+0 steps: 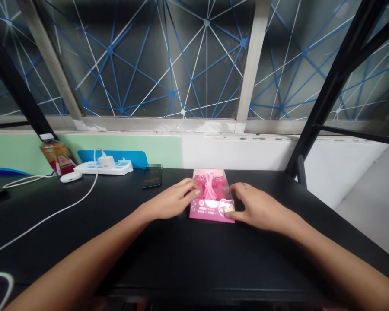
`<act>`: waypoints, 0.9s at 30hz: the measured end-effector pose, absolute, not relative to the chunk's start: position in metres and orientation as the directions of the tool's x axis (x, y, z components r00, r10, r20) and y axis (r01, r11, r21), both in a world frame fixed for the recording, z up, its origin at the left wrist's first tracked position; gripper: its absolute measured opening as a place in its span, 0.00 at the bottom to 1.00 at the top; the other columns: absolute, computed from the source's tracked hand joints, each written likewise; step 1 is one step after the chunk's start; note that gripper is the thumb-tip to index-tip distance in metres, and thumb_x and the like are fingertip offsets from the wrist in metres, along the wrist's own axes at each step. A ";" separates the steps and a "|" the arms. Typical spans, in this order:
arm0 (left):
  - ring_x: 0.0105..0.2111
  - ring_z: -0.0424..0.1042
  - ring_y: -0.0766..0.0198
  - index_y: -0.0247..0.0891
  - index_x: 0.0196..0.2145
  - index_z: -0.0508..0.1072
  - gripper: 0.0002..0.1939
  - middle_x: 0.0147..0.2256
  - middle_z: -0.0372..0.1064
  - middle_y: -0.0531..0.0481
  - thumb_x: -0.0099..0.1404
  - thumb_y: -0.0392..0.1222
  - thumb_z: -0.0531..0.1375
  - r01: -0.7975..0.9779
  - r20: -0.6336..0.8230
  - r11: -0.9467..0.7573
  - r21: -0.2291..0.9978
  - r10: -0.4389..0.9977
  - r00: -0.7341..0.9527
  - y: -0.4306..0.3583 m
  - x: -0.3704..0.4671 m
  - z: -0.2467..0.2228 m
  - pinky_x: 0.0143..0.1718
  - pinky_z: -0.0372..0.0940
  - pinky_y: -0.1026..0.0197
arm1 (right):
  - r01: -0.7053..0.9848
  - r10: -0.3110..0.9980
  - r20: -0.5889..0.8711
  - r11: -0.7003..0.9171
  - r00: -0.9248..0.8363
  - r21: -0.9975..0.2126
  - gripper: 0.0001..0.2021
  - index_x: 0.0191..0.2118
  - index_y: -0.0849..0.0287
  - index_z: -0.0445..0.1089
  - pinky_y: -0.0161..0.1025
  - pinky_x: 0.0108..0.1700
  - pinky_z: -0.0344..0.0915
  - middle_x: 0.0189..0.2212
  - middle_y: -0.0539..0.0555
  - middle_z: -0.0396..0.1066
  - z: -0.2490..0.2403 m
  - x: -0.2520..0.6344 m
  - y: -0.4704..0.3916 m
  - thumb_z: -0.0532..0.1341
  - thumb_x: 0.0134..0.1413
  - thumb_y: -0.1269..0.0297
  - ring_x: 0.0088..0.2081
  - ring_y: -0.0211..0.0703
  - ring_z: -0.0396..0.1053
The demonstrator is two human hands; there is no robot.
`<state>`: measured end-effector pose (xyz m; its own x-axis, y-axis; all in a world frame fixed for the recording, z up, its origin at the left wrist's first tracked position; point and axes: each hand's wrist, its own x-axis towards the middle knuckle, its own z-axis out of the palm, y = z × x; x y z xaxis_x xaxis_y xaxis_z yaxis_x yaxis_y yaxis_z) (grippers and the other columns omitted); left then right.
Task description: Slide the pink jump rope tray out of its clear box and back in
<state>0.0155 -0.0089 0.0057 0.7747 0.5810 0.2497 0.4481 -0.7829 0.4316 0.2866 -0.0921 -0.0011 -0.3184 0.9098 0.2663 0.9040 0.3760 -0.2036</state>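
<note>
A pink packaged box [210, 190] with a clear front and a pink cord inside lies flat on the black table [181, 250], near its middle. My left hand [173, 201] rests against the box's left side, fingers curled on its edge. On the box's right side my right hand [257, 207] grips it, thumb pressed on the lower right corner. Both hands hold the box on the tabletop.
A dark phone [151, 178] lies just left of the box. Farther left are a white power strip [105, 167] with a charger and a white cable, a white earbud case [70, 176] and a drink bottle [56, 156]. A black frame post [327, 95] rises at the right.
</note>
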 end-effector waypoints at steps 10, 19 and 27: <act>0.48 0.69 0.57 0.43 0.51 0.67 0.14 0.51 0.66 0.47 0.68 0.43 0.57 0.476 0.313 -0.819 0.320 0.565 0.763 -0.006 0.012 -0.003 0.49 0.64 0.56 | 0.840 0.901 0.290 0.415 -0.324 -0.349 0.23 0.57 0.56 0.65 0.41 0.34 0.65 0.35 0.54 0.73 -0.010 0.289 -0.080 0.58 0.59 0.51 0.33 0.46 0.71; 0.25 0.67 0.66 0.43 0.48 0.70 0.13 0.26 0.65 0.56 0.68 0.44 0.54 0.565 0.196 -0.723 0.398 0.669 0.717 -0.004 0.019 -0.006 0.28 0.59 0.63 | 0.739 0.926 0.264 0.374 -0.269 -0.560 0.13 0.48 0.58 0.68 0.38 0.31 0.65 0.27 0.49 0.72 -0.024 0.294 -0.069 0.58 0.58 0.63 0.28 0.41 0.70; 0.29 0.70 0.67 0.42 0.56 0.65 0.23 0.34 0.72 0.53 0.63 0.39 0.57 0.461 0.013 -0.686 0.563 0.565 0.825 0.011 0.015 -0.004 0.33 0.63 0.65 | 0.639 0.859 0.039 0.410 -0.511 -0.651 0.26 0.62 0.59 0.52 0.38 0.35 0.67 0.34 0.51 0.75 -0.017 0.313 -0.068 0.57 0.59 0.66 0.32 0.41 0.72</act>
